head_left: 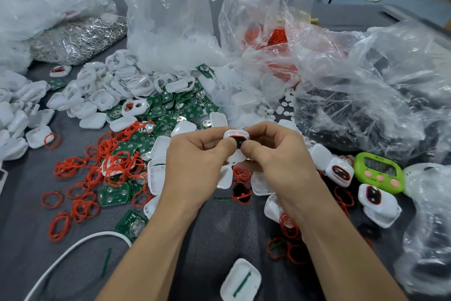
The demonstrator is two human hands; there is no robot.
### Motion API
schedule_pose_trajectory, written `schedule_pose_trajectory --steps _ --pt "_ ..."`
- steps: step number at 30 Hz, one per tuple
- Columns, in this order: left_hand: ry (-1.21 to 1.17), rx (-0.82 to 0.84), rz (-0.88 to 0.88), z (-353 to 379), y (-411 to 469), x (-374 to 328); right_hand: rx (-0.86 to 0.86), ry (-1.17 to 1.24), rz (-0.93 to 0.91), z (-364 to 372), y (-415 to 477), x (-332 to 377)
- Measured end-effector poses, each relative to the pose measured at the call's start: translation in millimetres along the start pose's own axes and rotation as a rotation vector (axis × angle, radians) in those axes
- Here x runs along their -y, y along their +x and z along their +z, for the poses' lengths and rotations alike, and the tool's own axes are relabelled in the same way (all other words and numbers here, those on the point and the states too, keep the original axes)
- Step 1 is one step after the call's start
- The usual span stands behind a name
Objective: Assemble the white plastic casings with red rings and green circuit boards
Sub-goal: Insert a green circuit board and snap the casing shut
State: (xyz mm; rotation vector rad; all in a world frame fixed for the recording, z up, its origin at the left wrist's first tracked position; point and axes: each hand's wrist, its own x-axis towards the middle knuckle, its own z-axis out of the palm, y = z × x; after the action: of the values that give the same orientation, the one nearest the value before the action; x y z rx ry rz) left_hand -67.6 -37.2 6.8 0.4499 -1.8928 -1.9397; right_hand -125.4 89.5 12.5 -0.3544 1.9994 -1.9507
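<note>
Head-worn, close, downward over table (22,222)

A white casing (236,135), dark window red-rimmed, red dot lit, is held up; red rings (73,165) sprawl left of it, green circuit boards (192,111) beyond it, empty casings (97,85) heaped beyond-left

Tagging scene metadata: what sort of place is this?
Probably a small factory assembly workstation: clear plastic bags of bulk parts, loose piles of white casings, green circuit boards and red rings, plus a green timer beside the work.
</note>
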Motion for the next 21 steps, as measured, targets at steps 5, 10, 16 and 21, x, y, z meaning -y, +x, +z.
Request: schedule_pose_trajectory --steps 5,10,16,21 --pt "0.019 0.052 -0.015 -1.3 1.6 4.4 -0.008 0.037 0.021 -1.2 0.3 1.2" --pt "0.015 0.061 -0.027 -1.7 -0.1 2.8 -0.018 0.043 0.055 -0.2 1.1 0.6" --pt "0.01 0.091 -0.03 -0.2 0.0 3.5 -0.063 0.027 0.075 0.7 2.8 -2.0" --pt "-0.003 0.067 -0.068 -1.4 1.2 4.8 -0.005 0.079 0.079 -2.5 2.1 2.1"
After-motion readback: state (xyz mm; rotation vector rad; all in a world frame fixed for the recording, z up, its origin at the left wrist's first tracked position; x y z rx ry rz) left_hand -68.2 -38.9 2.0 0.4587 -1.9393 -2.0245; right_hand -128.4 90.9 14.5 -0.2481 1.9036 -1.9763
